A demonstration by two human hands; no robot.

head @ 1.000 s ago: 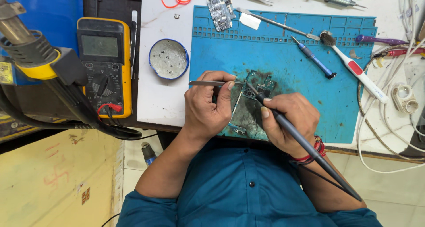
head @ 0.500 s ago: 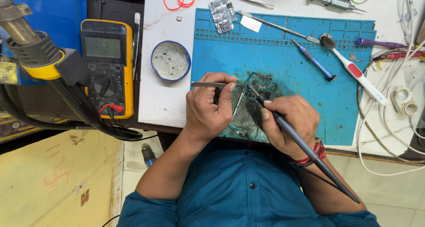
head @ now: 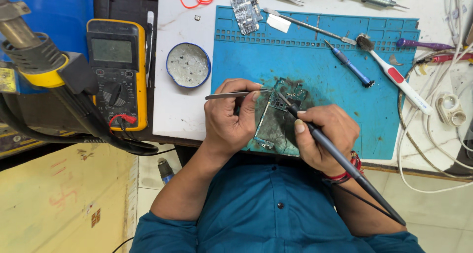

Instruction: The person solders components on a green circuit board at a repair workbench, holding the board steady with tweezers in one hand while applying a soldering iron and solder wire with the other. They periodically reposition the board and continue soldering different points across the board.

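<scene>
My left hand (head: 229, 117) pinches thin metal tweezers (head: 227, 94) that lie level, their tips at the upper edge of a green circuit board (head: 276, 120). The board lies on a blue work mat (head: 305, 55) between both hands. In my right hand (head: 322, 134) a dark soldering iron (head: 345, 159) is held like a pen, its tip touching the top of the board next to the tweezer tips. The iron's handle and cord run back to the lower right over my wrist.
A yellow multimeter (head: 118, 70) and a round blue tin (head: 187, 65) sit left of the mat. A hot-air gun (head: 39, 60) hangs at far left. A small board (head: 245, 11), blue screwdriver (head: 351, 65), toothbrush (head: 394, 78) and white cables (head: 433, 129) lie at the back and right.
</scene>
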